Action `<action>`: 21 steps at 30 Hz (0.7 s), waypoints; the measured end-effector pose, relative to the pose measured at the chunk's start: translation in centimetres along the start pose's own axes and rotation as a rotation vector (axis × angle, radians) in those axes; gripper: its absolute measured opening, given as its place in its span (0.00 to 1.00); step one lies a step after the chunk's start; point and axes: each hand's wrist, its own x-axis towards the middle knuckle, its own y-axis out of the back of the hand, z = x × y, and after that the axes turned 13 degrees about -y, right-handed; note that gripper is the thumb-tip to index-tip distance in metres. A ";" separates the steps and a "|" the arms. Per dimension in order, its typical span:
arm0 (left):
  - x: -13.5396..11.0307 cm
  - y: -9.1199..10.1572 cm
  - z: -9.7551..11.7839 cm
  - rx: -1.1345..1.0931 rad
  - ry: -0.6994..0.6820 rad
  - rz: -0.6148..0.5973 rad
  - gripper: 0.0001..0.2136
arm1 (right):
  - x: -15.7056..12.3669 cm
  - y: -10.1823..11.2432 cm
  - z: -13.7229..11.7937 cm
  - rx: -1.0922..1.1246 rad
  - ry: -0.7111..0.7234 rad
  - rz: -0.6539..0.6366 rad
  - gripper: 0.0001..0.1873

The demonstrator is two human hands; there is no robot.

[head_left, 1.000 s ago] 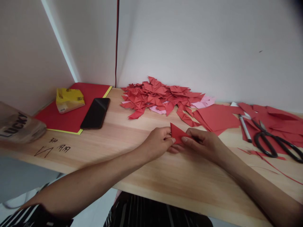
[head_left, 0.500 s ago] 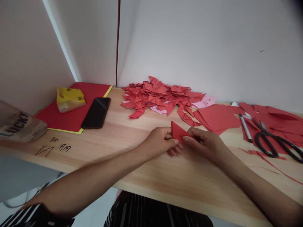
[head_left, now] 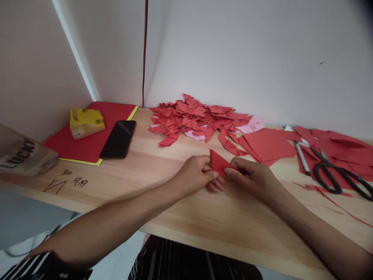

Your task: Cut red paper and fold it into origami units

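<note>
Between my two hands, just above the wooden table [head_left: 163, 210], is a red paper triangle [head_left: 218, 163] with one corner pointing up and away. My left hand [head_left: 201, 175] pinches its lower left edge with the thumb in front and fingers behind. At the right corner, my right hand [head_left: 247, 171] grips the paper between thumb and bent fingers. Part of the triangle is hidden by the fingers. Beyond the hands lies a heap of folded red paper pieces [head_left: 189, 116], with some pink paper [head_left: 252, 125] showing beneath it.
Flat red paper sheets [head_left: 268, 144] lie right of the heap. Further right are a white marker [head_left: 302, 157], black-handled scissors [head_left: 335, 171] and thin paper strips [head_left: 344, 212]. To the left are a phone [head_left: 119, 139], a yellow packet [head_left: 86, 122] on red card [head_left: 78, 149], and a clear container [head_left: 26, 155].
Hardly anything differs. Both hands keep the same hold on the red paper triangle, which has shifted only very slightly left.
</note>
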 end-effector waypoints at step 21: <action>0.2 -0.1 0.0 0.153 -0.003 -0.071 0.04 | -0.3 -0.1 0.0 -0.035 0.026 -0.099 0.19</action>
